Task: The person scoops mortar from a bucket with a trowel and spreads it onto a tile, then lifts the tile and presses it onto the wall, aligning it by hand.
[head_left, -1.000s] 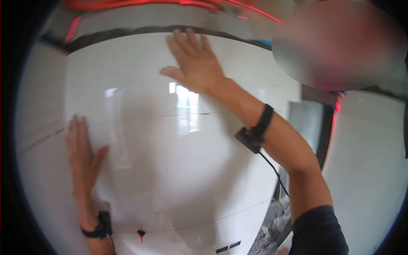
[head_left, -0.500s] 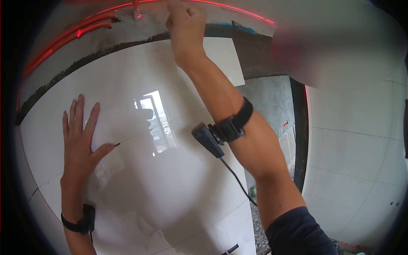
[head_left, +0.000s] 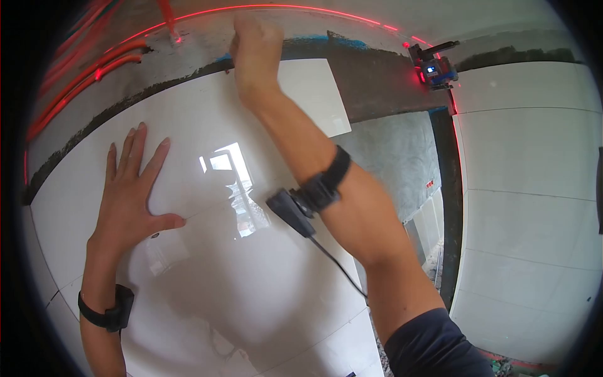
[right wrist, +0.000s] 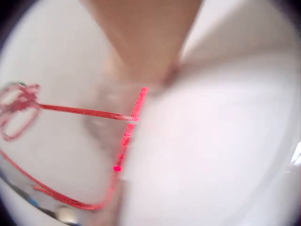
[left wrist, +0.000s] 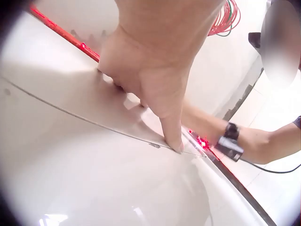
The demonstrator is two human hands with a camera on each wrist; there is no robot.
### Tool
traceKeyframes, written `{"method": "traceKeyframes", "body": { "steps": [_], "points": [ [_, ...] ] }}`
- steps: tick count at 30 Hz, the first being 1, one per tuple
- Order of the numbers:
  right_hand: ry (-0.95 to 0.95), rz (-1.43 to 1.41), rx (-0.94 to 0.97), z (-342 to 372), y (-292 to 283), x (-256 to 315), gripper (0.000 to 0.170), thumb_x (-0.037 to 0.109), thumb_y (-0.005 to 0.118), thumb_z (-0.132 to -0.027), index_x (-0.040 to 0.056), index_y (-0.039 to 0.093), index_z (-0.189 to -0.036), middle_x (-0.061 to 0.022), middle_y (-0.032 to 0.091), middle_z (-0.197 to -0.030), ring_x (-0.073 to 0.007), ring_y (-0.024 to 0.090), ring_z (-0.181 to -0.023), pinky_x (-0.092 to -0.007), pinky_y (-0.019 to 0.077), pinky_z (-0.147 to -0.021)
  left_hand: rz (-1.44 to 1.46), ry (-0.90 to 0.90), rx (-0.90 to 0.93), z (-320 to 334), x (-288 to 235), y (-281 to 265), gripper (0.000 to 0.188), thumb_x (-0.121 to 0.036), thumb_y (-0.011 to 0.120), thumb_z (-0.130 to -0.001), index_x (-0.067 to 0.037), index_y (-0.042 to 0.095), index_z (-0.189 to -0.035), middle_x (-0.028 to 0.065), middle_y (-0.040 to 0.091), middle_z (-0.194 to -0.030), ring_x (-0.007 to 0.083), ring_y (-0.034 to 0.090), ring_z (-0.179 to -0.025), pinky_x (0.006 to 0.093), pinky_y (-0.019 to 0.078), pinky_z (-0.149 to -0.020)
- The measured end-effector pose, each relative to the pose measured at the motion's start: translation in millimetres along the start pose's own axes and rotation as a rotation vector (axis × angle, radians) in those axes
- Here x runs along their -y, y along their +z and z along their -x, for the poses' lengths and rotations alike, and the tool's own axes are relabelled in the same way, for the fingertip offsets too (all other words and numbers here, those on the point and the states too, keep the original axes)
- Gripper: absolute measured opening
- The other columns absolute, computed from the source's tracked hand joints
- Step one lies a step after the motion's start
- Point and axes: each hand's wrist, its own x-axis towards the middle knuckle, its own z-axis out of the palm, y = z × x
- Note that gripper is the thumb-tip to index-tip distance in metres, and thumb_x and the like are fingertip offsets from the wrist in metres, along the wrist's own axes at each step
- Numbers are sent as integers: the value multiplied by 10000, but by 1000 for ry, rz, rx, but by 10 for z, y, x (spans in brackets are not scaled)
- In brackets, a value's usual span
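A large glossy white wall tile (head_left: 188, 157) stands in front of me. My left hand (head_left: 129, 204) lies on it with straight, spread fingers. In the left wrist view, the left thumb (left wrist: 171, 134) touches the surface beside a thin tile joint (left wrist: 84, 118). My right hand (head_left: 257, 60) is at the tile's top edge, its fingers curled into a fist with nothing seen in it. The right wrist view is blurred and shows mostly the back of the wrist (right wrist: 146, 37), its fingers hidden.
Orange conduits (head_left: 94, 78) run along the wall at upper left. A red laser line (head_left: 301, 7) crosses above the tile. A laser level (head_left: 436, 70) sits at upper right, over white tiles (head_left: 527, 157). Between the tiled faces lies a grey recess (head_left: 396, 163). Red wires (left wrist: 228, 19) hang beyond.
My right hand has gone from flat on the tile to a fist at its top edge. The left hand stays spread on the tile. The view has turned, and the laser level has come into sight.
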Motion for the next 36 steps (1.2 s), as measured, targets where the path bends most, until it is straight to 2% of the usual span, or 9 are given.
{"method": "traceKeyframes", "body": {
  "steps": [4, 8, 14, 16, 17, 22, 26, 28, 36],
  "points": [
    [-132, 163, -48, -117, -60, -232, 469, 237, 553, -907, -8, 399, -538, -34, 387, -498, -114, 350, -530, -383, 292, -487, 27, -22, 29, -16, -51, -61, 1330, -600, 822, -372, -204, 297, -1529, 176, 130, -1611, 339, 110, -1493, 544, 55, -1209],
    [-56, 147, -34, -135, -67, -163, 452, 226, 549, -907, -28, 385, -571, -62, 350, -509, -123, 317, -549, -404, 284, -499, 46, 81, -51, -194, -284, 20, 1318, -524, 876, -427, -150, 265, -1533, 192, 112, -1607, 344, 98, -1493, 545, 49, -1207],
    [-159, -19, 39, -161, -71, 98, 455, 236, 558, -892, -22, 391, -556, -43, 343, -500, -121, 327, -539, -383, 303, -497, 70, 82, -16, -239, -339, -64, 1268, -546, 892, -458, -125, 320, -1509, 213, 143, -1593, 371, 139, -1479, 564, 76, -1195],
    [-177, 259, -33, -154, -90, -215, 445, 230, 543, -894, 0, 406, -538, -13, 361, -496, -110, 343, -532, -359, 301, -488, 69, 89, -28, -240, -319, -37, 1270, -552, 890, -453, -129, 323, -1508, 210, 146, -1593, 369, 140, -1479, 561, 77, -1196],
    [-177, 254, -31, -184, -110, -251, 445, 230, 543, -894, 0, 406, -538, -13, 361, -496, -110, 343, -532, -359, 301, -488, 69, 94, -38, -234, -310, -33, 1273, -559, 888, -448, -133, 326, -1508, 207, 150, -1594, 367, 142, -1479, 558, 78, -1197],
    [-83, -57, 65, -188, -139, 354, 422, 209, 524, -887, 15, 393, -535, -3, 351, -497, -110, 326, -537, -359, 276, -483, 59, 75, -30, -240, -336, -55, 1273, -579, 880, -440, -137, 338, -1504, 204, 162, -1592, 363, 145, -1480, 551, 76, -1200],
    [-298, 214, 14, -269, -274, -246, 426, 207, 521, -889, 33, 356, -537, 4, 343, -498, -105, 318, -531, -354, 269, -483, 44, 51, 19, -258, -309, -28, 1368, -534, 898, -374, -153, 274, -1530, 177, 111, -1610, 338, 95, -1493, 533, 44, -1213],
    [-77, 55, -14, -249, -302, -78, 409, 199, 518, -884, 4, 344, -569, -44, 319, -505, -113, 304, -535, -357, 271, -489, 44, 64, 22, -240, -311, -27, 1363, -541, 894, -377, -151, 277, -1528, 174, 110, -1611, 339, 95, -1493, 531, 42, -1214],
    [-180, 169, 65, 119, -310, -53, 398, 200, 520, -900, -41, 362, -625, -90, 261, -557, -133, 292, -551, -374, 283, -503, 32, 75, 9, -240, -315, -22, 1336, -595, 863, -404, -160, 287, -1528, 164, 120, -1612, 346, 105, -1490, 538, 48, -1209]
  ]
}}
